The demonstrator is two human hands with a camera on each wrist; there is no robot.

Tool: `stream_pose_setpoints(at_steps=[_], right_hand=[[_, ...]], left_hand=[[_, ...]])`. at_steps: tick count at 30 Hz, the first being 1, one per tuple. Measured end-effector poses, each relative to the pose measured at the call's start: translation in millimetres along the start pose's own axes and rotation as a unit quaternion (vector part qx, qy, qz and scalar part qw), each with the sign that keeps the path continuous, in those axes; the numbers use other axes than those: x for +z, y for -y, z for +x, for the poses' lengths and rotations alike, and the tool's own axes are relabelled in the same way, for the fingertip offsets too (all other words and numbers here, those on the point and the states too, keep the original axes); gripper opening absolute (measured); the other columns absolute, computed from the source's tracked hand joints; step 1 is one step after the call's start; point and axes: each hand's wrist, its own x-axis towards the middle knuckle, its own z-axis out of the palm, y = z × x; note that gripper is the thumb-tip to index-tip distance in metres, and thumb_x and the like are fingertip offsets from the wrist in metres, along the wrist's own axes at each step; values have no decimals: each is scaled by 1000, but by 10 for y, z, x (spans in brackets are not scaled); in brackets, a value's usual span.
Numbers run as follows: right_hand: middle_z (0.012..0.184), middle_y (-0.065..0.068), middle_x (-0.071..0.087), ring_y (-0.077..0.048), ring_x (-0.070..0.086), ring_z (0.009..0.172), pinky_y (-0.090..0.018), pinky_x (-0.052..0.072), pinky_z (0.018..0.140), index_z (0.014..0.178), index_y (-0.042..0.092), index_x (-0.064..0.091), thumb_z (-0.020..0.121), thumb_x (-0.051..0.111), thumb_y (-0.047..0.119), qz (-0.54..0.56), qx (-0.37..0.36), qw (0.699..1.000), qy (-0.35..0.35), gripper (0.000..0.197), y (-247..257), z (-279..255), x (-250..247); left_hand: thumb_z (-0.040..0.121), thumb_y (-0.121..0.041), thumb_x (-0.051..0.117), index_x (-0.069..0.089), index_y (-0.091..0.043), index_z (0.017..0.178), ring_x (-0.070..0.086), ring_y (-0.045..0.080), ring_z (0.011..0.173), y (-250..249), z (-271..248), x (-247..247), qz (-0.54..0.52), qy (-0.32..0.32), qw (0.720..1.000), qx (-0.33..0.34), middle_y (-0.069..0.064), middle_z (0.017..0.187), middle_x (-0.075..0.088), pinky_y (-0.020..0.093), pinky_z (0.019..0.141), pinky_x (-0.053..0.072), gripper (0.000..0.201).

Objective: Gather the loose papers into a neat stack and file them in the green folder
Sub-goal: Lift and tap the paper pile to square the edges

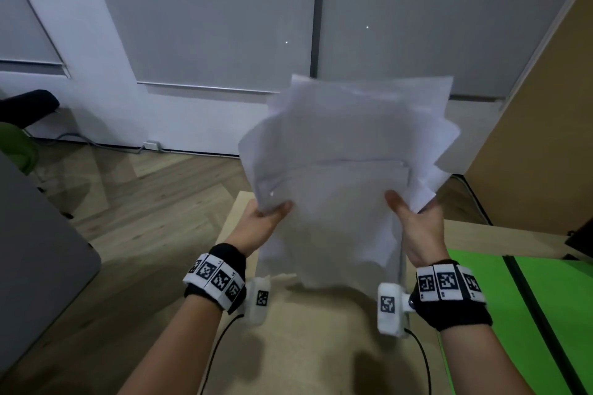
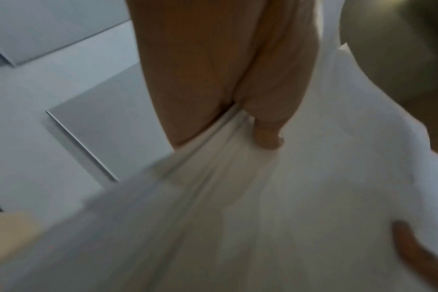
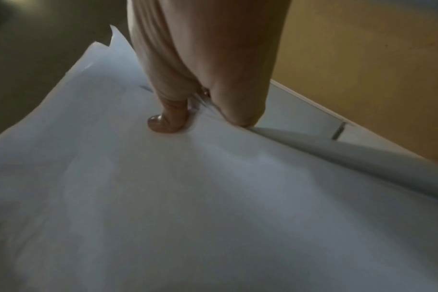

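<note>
A ragged bundle of white papers [image 1: 346, 170] is held upright above the table, its sheets fanned and misaligned at the top and right. My left hand [image 1: 266, 218] grips the bundle's left edge, thumb on the near face. My right hand [image 1: 414, 221] grips the right edge the same way. In the left wrist view the papers [image 2: 263, 207] run under my thumb [image 2: 268, 136]. In the right wrist view my thumb [image 3: 165, 124] presses the papers [image 3: 188, 197]. The green folder [image 1: 513, 314] lies open on the table at the right, below my right wrist.
A light wooden table [image 1: 305, 346] lies under the papers. A tan wooden panel [image 1: 545, 106] stands at the right. A grey surface [image 1: 38, 250] is at the left, with a black chair [image 1: 25, 106] behind it. Wood floor [image 1: 144, 196] and grey blinds [image 1: 208, 9] lie ahead.
</note>
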Motion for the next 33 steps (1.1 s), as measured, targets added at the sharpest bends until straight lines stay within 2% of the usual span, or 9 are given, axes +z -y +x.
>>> stream_pose_setpoints(at_steps=[4, 7, 11, 13, 19, 22, 25, 28, 33], right_hand=[[81, 15, 76, 1, 71, 77, -17, 56, 71, 91, 24, 66, 80, 69, 8, 34, -40, 998, 31, 20, 237, -6, -6], [75, 19, 74, 7, 68, 71, -21, 53, 74, 90, 22, 68, 78, 72, 8, -26, -3, 999, 35, 19, 79, -83, -27], [104, -12, 74, -23, 71, 98, -37, 55, 82, 112, 1, 64, 60, 84, 36, -65, 48, 994, 70, 65, -207, -116, -97], [106, -15, 72, -30, 69, 100, -41, 55, 85, 111, 9, 66, 59, 85, 36, -71, 73, 992, 73, 61, -244, -75, -154], [99, -7, 70, -17, 68, 85, -43, 53, 91, 96, 21, 67, 75, 74, 1, -116, 25, 993, 22, 30, -296, 39, -69], [86, 3, 73, -3, 69, 69, -32, 57, 73, 96, 15, 67, 78, 72, 4, -35, 3, 999, -16, 22, -149, 28, -42], [84, 11, 75, 1, 70, 78, -16, 55, 69, 102, 15, 66, 80, 68, 3, 7, -13, 999, 28, 25, -84, -28, -101], [81, 10, 77, -2, 70, 77, -17, 55, 70, 93, 18, 69, 62, 82, 31, -14, 34, 997, 64, 36, -280, -80, -90], [88, -2, 75, -13, 72, 77, -26, 57, 64, 111, 6, 66, 61, 82, 28, -32, 122, 991, 41, 57, -493, -30, -93]], left_hand=[[90, -21, 66, 68, -27, 98, 70, -8, 80, -200, -19, 15, -38, -41, 996, 67, -17, 87, 74, 10, 68, 54, 10], [77, -22, 81, 70, -20, 109, 73, 5, 95, -30, -45, 11, -44, -21, 999, 17, -8, 98, 77, 12, 70, 55, 34], [72, -9, 83, 71, -18, 108, 74, 16, 97, 125, 7, 51, -33, 17, 999, -6, 3, 104, 78, 25, 76, 59, 39], [71, -7, 84, 71, -17, 104, 75, 14, 92, 137, 74, 57, -29, 4, 1000, -9, 1, 99, 79, 27, 76, 60, 38], [79, -7, 77, 68, -26, 88, 71, 13, 85, 141, 181, 170, -8, -32, 999, 12, -8, 86, 73, 18, 73, 59, 23], [79, -10, 78, 68, -23, 86, 72, -3, 71, 12, 173, 171, -61, -62, 996, 21, -16, 72, 75, 12, 63, 56, 18], [75, -15, 81, 70, -19, 98, 73, -3, 75, -15, 140, 82, -67, -42, 997, 9, -13, 84, 76, 12, 63, 54, 26], [75, -15, 82, 71, -20, 104, 74, 5, 91, 66, 111, 83, -3, 9, 1000, -8, -7, 96, 77, 20, 75, 55, 31], [64, -53, 78, 70, -6, 112, 71, 25, 103, 18, 218, 188, -54, -80, 995, -35, 12, 109, 75, 38, 89, 58, 68]])
